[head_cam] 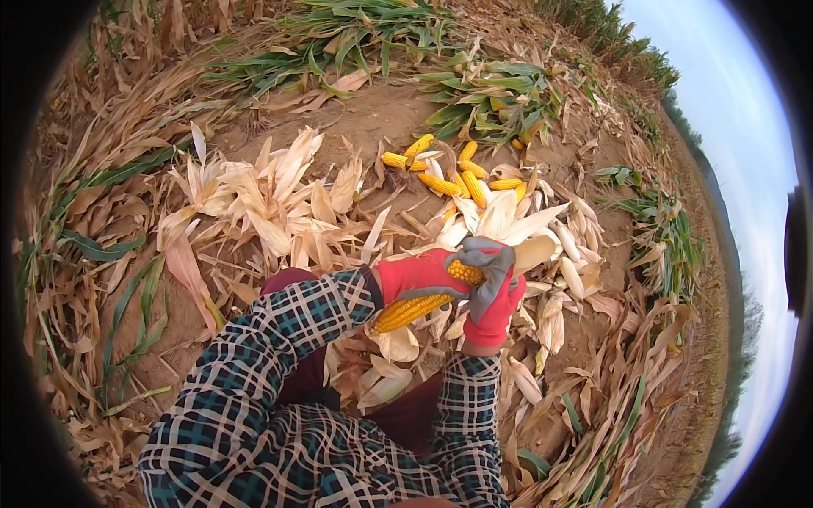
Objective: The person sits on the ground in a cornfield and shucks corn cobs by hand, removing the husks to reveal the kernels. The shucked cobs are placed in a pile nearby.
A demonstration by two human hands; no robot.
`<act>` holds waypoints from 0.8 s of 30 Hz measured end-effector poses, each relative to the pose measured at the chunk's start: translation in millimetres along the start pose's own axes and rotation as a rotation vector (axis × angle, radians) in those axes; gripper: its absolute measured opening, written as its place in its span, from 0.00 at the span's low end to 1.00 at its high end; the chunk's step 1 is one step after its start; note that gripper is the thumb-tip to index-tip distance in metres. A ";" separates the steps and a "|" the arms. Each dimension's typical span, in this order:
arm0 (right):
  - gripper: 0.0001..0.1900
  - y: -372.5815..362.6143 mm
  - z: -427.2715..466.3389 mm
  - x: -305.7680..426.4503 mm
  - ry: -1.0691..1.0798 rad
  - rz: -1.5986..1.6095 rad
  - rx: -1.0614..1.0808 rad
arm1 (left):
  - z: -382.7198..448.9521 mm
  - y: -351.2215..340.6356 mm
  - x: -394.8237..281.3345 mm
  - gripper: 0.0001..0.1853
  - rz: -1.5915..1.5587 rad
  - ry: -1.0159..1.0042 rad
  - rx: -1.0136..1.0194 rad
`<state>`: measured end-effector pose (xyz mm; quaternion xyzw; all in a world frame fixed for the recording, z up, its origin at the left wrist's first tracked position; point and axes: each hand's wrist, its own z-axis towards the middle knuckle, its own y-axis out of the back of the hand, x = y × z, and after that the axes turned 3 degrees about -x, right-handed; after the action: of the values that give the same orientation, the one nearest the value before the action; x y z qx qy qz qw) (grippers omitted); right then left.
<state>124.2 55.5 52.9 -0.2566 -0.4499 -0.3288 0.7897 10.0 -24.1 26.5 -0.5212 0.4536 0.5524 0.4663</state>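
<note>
Both my hands wear red and grey work gloves and meet at the picture's centre. My left hand (422, 277) is closed on a yellow corn cob (413, 311), whose lower part sticks out beneath the palm. My right hand (494, 292) presses against it, its fingers wrapped around pale husk leaves (535, 253). Yellow kernels (465, 272) show between the two gloves; whether they belong to the same cob is not clear. Just beyond the hands lie several husked corn cobs (472, 188) and spread husks (498, 216).
Dry husks (279, 197) are heaped at the left. Cobs still in their husks (571, 277) lie on the soil at the right. Green corn leaves (495, 95) and cut dry stalks (635, 406) ring the spot. My knees are below the hands.
</note>
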 end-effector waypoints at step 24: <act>0.23 -13.5 10.7 -164.0 -0.305 -0.162 0.353 | -8.3 52.2 -36.5 0.30 -0.158 -0.138 -0.438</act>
<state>46.1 101.6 -84.9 -0.1246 -0.6335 -0.2647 0.7163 -39.5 -41.8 63.4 -0.6048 0.2478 0.6336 0.4139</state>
